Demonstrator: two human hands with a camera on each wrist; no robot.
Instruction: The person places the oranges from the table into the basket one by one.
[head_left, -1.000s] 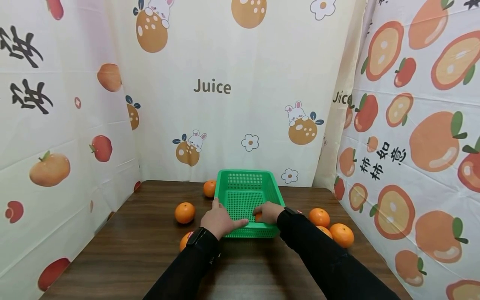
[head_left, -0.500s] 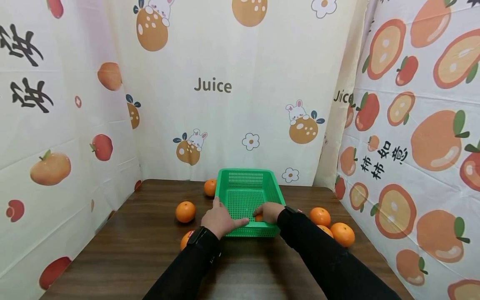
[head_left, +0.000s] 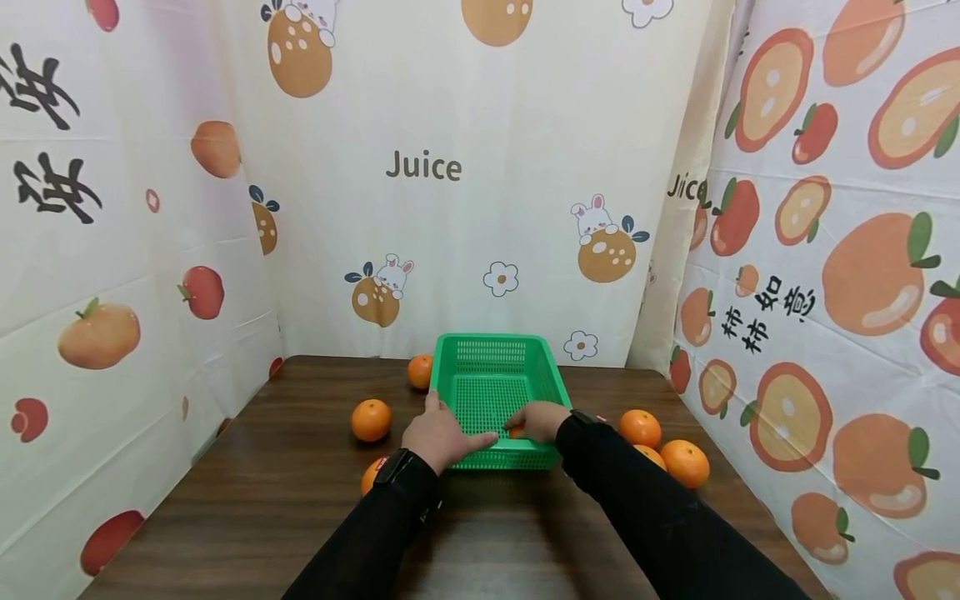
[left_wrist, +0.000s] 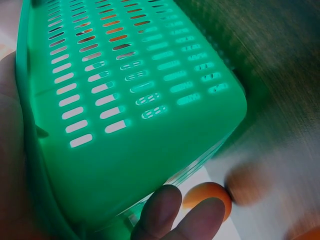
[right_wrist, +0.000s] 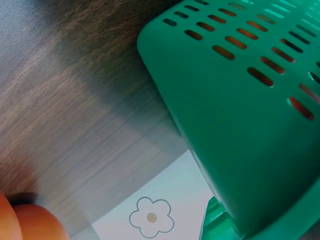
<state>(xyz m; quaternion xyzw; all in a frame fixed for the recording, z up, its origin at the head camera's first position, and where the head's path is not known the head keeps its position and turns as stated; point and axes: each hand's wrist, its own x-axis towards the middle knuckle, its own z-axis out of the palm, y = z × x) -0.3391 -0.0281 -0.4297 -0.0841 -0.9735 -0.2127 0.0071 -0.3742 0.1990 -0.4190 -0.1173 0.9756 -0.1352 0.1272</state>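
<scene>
Little has moved since the earlier frames: both hands stay at the near end of the basket (head_left: 495, 392), and the whole scene has only slid slightly up the head view.

Nearest, at the bottom of that view, two black sleeves reach in over the brown bench (head_left: 247, 508). An orange (head_left: 371, 477) peeks out just left of the left wrist. The left hand (head_left: 438, 437) lies on the basket's near left corner, thumb along the left rim and forefinger stretched straight along the near rim, fingers relaxed rather than curled. The right hand (head_left: 540, 421) sits inside the near right corner, its fingers on a small orange fruit (head_left: 516, 432) on the basket floor; whether they pinch it or only touch it cannot be told.

The basket stands at lower centre of the frame. Right of it lie three oranges close together, the nearest (head_left: 684, 463) biggest in view. Left of it sits one orange (head_left: 371, 419), and another (head_left: 421, 371) rests farther back beside the far left corner. Behind, fruit-printed curtains (head_left: 480, 208) close off the bench.
</scene>
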